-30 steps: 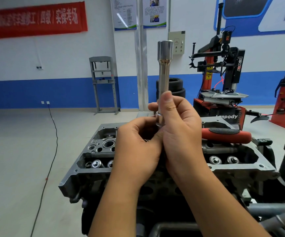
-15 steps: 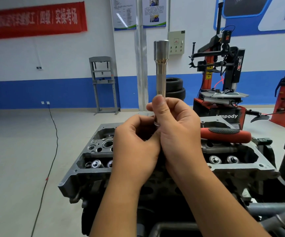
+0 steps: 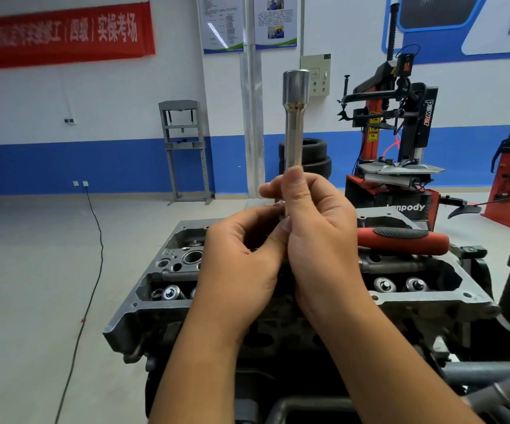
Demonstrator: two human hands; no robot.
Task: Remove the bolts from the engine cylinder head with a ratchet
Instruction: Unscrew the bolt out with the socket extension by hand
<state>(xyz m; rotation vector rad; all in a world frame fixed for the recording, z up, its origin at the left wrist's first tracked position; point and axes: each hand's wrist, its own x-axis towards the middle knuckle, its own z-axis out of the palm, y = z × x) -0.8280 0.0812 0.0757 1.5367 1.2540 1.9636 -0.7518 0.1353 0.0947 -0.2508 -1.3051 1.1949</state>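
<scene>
Fingers and thumb of the right hand (image 3: 318, 237) are curled round the lower shaft of a long deep socket (image 3: 294, 123), held upright above the engine cylinder head (image 3: 425, 289); the left hand (image 3: 241, 258) pinches at its bottom end, though what it works there is hidden behind the knuckles; over the last second the socket has barely shifted, leaning a touch left then back, while the right thumb crept higher along the shaft; I judge they are freeing a bolt from it or fitting it, not yet loosening anything; the red-handled ratchet (image 3: 400, 238) lies idle on the head's far right side, just beyond the right hand
</scene>
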